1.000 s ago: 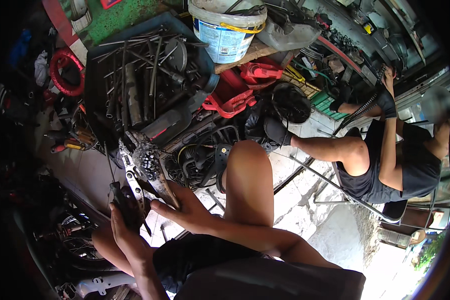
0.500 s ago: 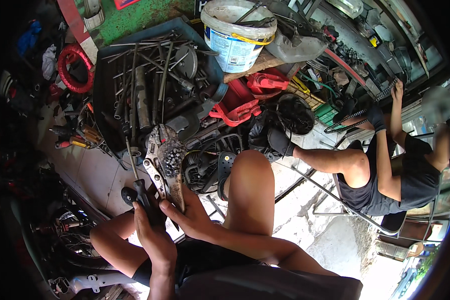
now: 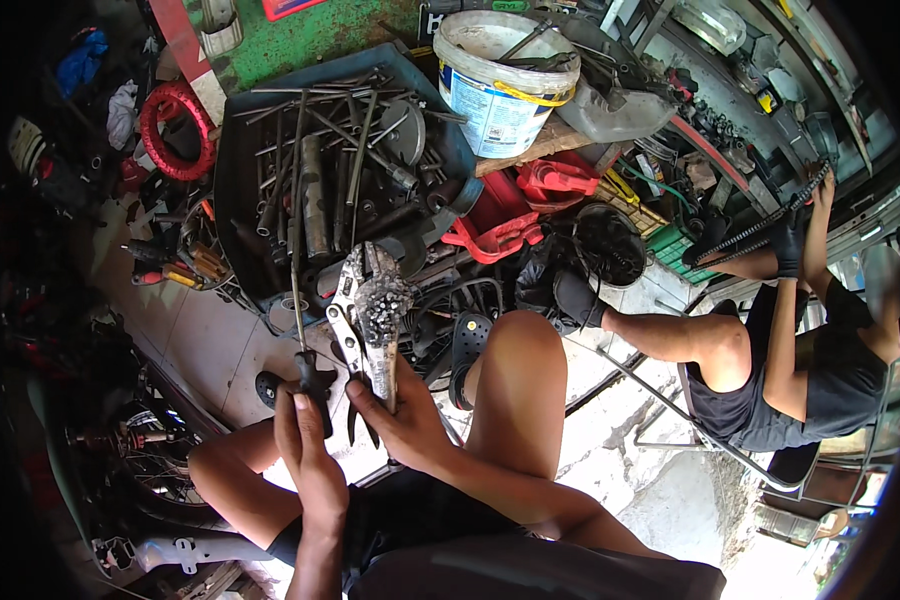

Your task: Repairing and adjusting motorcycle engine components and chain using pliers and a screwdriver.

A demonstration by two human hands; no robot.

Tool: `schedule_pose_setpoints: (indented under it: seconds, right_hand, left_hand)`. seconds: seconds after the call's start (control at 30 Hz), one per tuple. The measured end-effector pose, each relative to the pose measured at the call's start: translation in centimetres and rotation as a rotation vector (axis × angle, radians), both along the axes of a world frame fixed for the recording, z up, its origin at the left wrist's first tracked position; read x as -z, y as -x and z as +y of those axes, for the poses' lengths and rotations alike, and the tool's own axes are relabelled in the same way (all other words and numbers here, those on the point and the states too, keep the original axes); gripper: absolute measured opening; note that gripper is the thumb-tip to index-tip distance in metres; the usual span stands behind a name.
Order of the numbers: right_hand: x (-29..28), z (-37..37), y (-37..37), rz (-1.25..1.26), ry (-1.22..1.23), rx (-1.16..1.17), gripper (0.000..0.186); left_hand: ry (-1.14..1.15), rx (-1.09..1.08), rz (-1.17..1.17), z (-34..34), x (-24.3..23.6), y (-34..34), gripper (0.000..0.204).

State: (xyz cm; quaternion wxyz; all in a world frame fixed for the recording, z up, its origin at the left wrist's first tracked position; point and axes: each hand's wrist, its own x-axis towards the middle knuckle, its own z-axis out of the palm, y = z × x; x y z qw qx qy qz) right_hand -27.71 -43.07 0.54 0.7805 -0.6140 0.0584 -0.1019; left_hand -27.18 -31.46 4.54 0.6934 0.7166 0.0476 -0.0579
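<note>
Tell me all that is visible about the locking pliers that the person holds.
The locking pliers are bare grey metal, worn and dull. They stand nearly upright above the tiled floor, jaws at the top, two long handles running down. The right hand grips the handles from below. The jaws clamp a small lumpy metal part, too blurred to name. Beside them, the left hand holds a screwdriver with a dark handle.

Daylight pours in from the lower right, washing out the ground there; the left side sinks into deep shadow. Centre stays sharp, while the black fisheye rim bends straight edges.
</note>
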Motion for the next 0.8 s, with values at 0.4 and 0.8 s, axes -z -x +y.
schedule_pose_setpoints:
  seconds: [0.4, 0.8]
  right_hand:
    - [0.6, -1.0, 0.2, 0.204, -0.082, -0.02, 0.029]
    - [0.8, -2.1, 0.6, 0.244, -0.161, -0.017, 0.037]
  left_hand:
    - [-0.997, -0.125, -0.716, -1.5, -3.5, -15.9, 0.035]
    - [-0.768, -0.089, -0.779, -3.3, -2.4, -17.4, 0.028]
